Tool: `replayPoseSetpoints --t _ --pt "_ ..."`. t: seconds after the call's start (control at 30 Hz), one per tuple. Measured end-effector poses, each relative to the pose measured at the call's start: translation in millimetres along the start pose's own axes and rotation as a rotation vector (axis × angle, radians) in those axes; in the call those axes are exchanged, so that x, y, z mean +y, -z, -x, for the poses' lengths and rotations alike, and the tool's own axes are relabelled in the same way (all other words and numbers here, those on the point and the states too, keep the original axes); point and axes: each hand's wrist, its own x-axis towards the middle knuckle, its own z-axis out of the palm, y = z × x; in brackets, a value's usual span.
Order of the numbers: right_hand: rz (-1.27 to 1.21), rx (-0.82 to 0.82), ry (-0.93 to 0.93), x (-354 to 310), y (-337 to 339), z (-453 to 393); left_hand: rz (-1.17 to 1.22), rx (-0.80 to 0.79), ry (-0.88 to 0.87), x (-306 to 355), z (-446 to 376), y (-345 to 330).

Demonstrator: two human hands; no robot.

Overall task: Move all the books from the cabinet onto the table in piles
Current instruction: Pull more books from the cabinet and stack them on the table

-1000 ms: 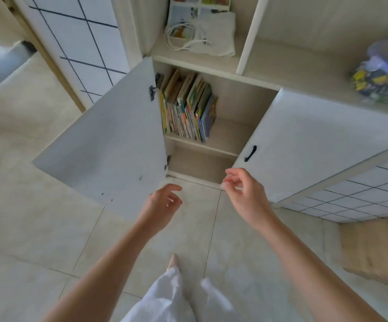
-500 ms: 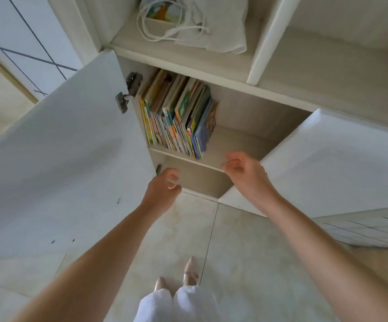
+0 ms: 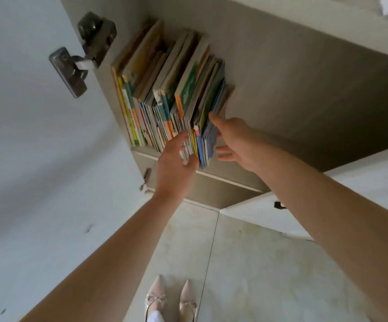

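Nothing is looking moved yet: the whole row of thin, colourful paperback books (image 3: 172, 96) is standing, leaning rightward, on the beige cabinet shelf (image 3: 232, 175), and no table is showing. The left hand (image 3: 175, 168) is reaching in with fingers loosely extended, touching the spines. The right hand (image 3: 239, 142) is spreading open at the blue end book, just right of the left hand's fingertips. Neither hand is gripping anything so far.
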Motion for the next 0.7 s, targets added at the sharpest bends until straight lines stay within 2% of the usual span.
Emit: replayPoseSetpoints --t 0.27,0.4,0.5,0.63,0.7 --pt "-0.041 -0.139 -0.098 -21.4 -12.4 -41.3 0.088 0.043 -0.010 -10.8 -4.8 -10.4" --pt "0.027 -0.087 -0.095 -29.0 -15.9 -45.6 0.129 0.147 -0.033 -6.5 -9.1 -8.4" --pt "0.060 -0.083 -0.093 -29.6 -17.6 -46.6 0.127 0.160 -0.055 -3.2 -12.4 -5.1" --pt "0.070 -0.131 -0.095 -29.6 -15.6 -49.5 0.065 0.215 -0.197 -7.2 -11.1 -10.3" --pt "0.091 -0.140 -0.091 -31.7 -13.8 -47.6 0.020 0.250 -0.213 -9.7 -8.2 -16.2"
